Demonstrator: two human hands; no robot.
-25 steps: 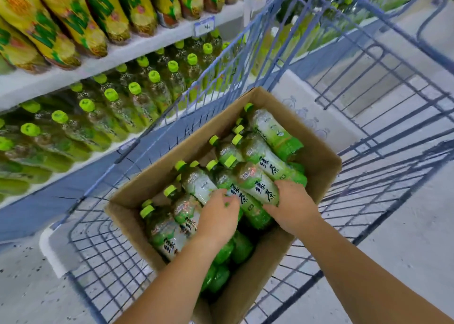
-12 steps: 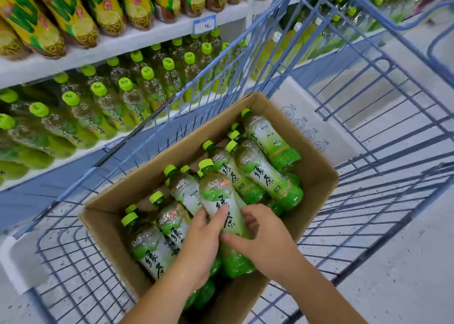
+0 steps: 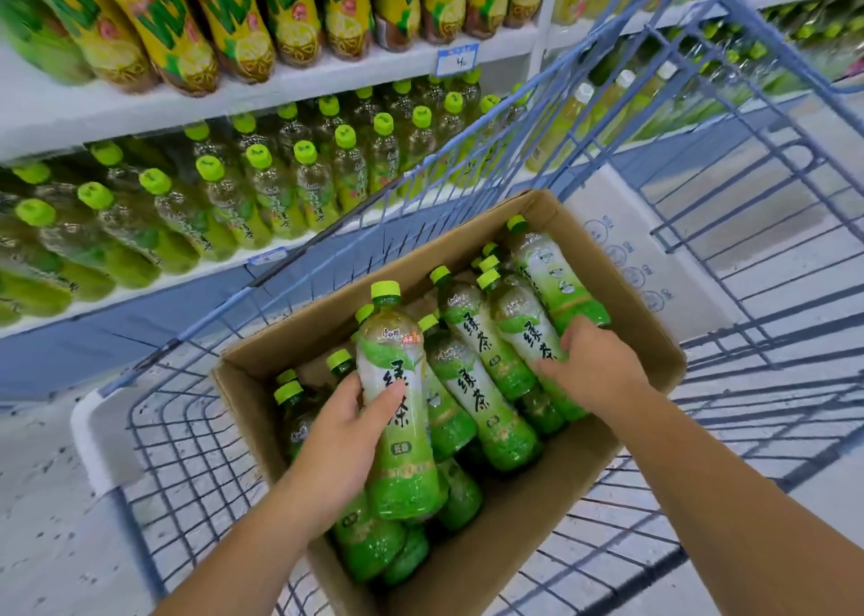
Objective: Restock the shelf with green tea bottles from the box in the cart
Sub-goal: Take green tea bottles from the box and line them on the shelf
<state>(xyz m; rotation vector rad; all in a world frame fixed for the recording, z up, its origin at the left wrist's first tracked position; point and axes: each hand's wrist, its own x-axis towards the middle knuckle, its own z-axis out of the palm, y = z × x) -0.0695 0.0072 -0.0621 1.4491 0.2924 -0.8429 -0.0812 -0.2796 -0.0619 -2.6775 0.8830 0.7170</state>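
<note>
gripping a raised green tea bottle (image 3: 397,410) at mid-frame, the left hand (image 3: 343,433) wraps only its waist. the right hand (image 3: 594,372) curls round a second bottle (image 3: 519,316) lying in the box (image 3: 514,550). either could slip, or topple rows on the crowded shelf (image 3: 140,292) at left.

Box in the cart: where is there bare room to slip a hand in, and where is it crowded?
The cart's mesh lies bare left of the box. Inside, a thin gap runs along the far-left wall, beside the bottle the left hand grips. Near the right hand, bottles lie packed.
</note>
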